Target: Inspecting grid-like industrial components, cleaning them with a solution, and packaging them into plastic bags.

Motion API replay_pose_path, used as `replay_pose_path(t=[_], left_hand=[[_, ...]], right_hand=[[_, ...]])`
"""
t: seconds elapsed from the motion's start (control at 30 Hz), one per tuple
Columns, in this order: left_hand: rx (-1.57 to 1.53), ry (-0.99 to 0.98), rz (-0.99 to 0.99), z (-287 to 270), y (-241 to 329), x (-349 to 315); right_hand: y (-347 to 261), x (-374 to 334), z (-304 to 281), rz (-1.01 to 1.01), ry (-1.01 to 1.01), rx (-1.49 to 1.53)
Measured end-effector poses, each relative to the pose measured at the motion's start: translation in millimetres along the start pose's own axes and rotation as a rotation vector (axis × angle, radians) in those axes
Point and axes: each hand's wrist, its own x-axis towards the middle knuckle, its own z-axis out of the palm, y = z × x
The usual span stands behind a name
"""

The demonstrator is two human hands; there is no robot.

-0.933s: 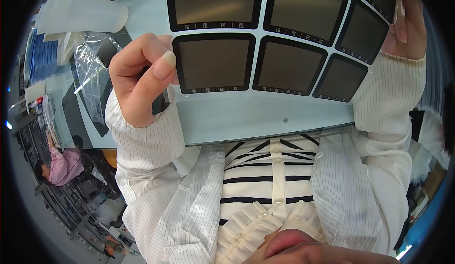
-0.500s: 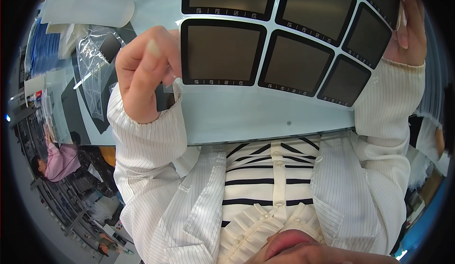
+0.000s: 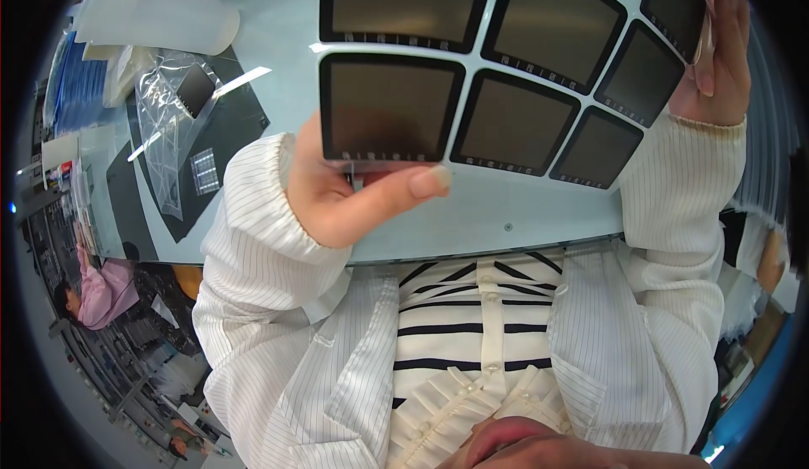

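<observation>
A clear sheet of black-framed dark rectangular panels (image 3: pixel 392 102) is held up above the table, tilted, with small light icons along each panel's lower border. My left hand (image 3: pixel 354 199) is at its lower left edge, closed on it; the thumb lies in front along the bottom border, and the other fingers are hidden behind the sheet. My right hand (image 3: pixel 720 56) is closed on the right edge, its fingers partly seen beside the panels. The sheet's top runs out of the picture.
On the pale glass-like table (image 3: pixel 497 208) to the left lie a clear plastic bag (image 3: pixel 164 123), a dark flat sheet (image 3: pixel 232 123) and a translucent white sheet (image 3: pixel 160 14). A blue stack (image 3: pixel 76 81) stands at the far left. Beyond the table, a person in pink (image 3: pixel 105 292) is seen.
My left hand has moved from the sheet's left edge, where it was pinched, to beneath the lower left panel, its thumb now stretched along the bottom. The sheet has shifted slightly down and left.
</observation>
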Motion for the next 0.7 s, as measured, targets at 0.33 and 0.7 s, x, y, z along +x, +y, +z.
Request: replay_pose_path(t=[0.33,0.7], left_hand=[[-0.027,-0.039,-0.302,16,20,-1],[0.037,0.111,-0.422,29,25,-4]], right_hand=[[2,-11,0,0.018,-0.041,-0.113],[31,-12,42,0.384,0.295,-0.007]])
